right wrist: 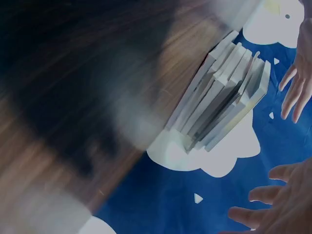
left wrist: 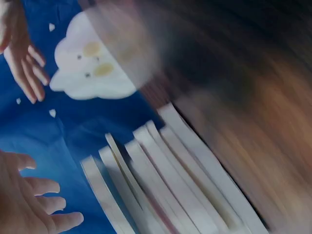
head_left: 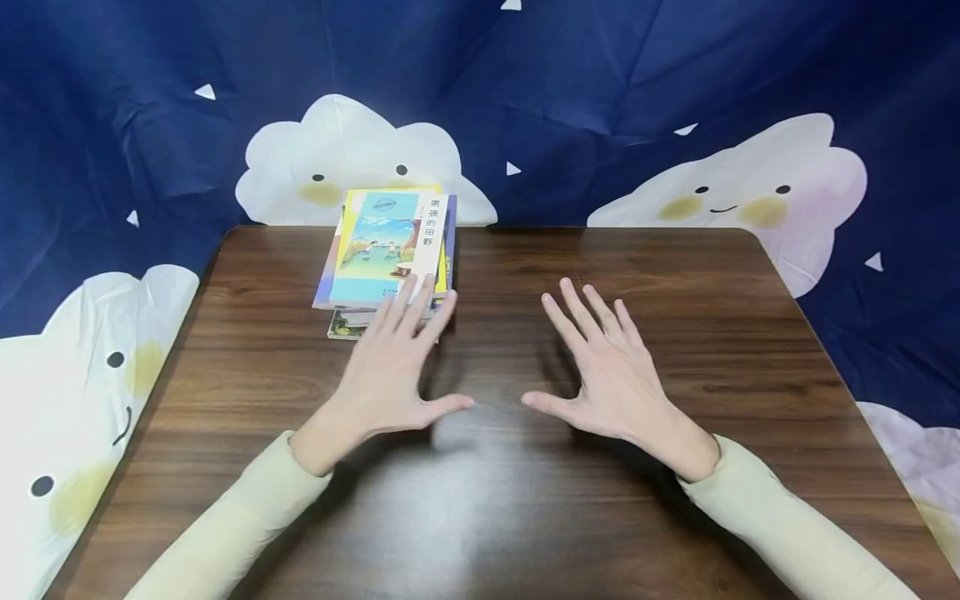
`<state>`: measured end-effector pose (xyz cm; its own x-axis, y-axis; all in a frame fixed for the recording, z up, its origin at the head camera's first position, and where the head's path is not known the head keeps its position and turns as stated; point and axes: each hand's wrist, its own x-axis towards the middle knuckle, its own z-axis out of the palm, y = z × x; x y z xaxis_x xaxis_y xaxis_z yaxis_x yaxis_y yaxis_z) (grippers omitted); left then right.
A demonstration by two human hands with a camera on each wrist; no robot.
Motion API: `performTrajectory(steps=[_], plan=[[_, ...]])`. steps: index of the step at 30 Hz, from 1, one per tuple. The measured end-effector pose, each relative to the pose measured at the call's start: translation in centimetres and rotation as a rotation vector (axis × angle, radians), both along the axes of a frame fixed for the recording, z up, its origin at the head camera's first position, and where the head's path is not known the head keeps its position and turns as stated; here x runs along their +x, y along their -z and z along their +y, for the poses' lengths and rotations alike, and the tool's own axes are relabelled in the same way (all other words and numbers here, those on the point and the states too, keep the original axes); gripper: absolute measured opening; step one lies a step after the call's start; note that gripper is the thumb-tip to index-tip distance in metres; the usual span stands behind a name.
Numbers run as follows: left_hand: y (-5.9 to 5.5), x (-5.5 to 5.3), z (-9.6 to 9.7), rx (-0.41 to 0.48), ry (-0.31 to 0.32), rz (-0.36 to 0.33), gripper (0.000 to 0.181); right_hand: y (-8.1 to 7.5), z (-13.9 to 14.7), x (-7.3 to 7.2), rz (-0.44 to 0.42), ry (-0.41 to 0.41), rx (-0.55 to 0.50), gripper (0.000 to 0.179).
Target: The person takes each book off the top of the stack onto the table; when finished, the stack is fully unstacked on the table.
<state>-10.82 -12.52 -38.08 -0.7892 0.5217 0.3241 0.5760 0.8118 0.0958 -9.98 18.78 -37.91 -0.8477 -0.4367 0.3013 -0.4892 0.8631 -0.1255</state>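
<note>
A stack of several books (head_left: 378, 242) stands at the back left of the table, its top book pale blue, white and yellow with a picture of children outdoors. My left hand (head_left: 390, 375) is held over the table with fingers spread, and its fingertips overlap the stack's near edge in the head view. My right hand (head_left: 615, 379) hovers to the right, fingers spread, thumb toward the left hand; it holds nothing. The page edges of the books (left wrist: 165, 180) show in the left wrist view, close by the left fingers (left wrist: 46, 195). From the right wrist view the stack (right wrist: 222, 87) lies beyond the right hand (right wrist: 287, 204).
The dark wood-grain table (head_left: 525, 500) has rounded far corners. Behind it hangs a navy cloth (head_left: 555, 75) with smiling white clouds (head_left: 735, 183) and small white triangles. The books sit near the table's far edge.
</note>
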Motion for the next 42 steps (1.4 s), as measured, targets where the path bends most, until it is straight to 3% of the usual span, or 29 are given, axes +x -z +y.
performTrajectory(steps=[6, 10, 14, 17, 21, 27, 32, 36, 42], plan=[[-1.0, -1.2, -3.9, 0.184, -0.118, -0.093, 0.109, 0.4, -2.0, -2.2, -0.198, -0.01, -0.238, 0.104], [-1.4, -2.7, -6.7, 0.351, -0.212, -0.138, 0.09, 0.9, -3.7, -4.3, -0.382, -0.018, -0.508, 0.084], [-1.5, -4.2, -8.9, 0.511, -0.264, -0.18, 0.072, 1.3, -5.7, -6.5, -0.601, -0.012, -0.828, 0.066], [-1.6, -5.2, -10.1, 0.599, -0.287, -0.225, 0.064, 1.5, -7.2, -8.2, -0.771, 0.017, -1.042, 0.06], [-1.5, -6.5, -11.0, 0.686, -0.332, -0.335, 0.059, 2.0, -8.7, -10.3, -0.939, 0.085, -1.221, 0.061], [-1.3, -8.2, -11.8, 0.755, -0.405, -0.496, 0.061, 2.5, -10.5, -12.5, -1.046, 0.155, -1.268, 0.067], [-1.2, -9.1, -11.8, 0.781, -0.435, -0.568, 0.059, 2.7, -11.4, -13.4, -1.077, 0.168, -1.253, 0.067], [-1.3, -9.6, -11.9, 0.814, -0.432, -0.631, 0.059, 2.8, -12.2, -13.8, -1.092, 0.163, -1.273, 0.066], [-1.7, -9.9, -12.3, 0.789, -0.427, -0.735, 0.061, 2.6, -12.9, -14.1, -1.115, 0.15, -1.291, 0.064]])
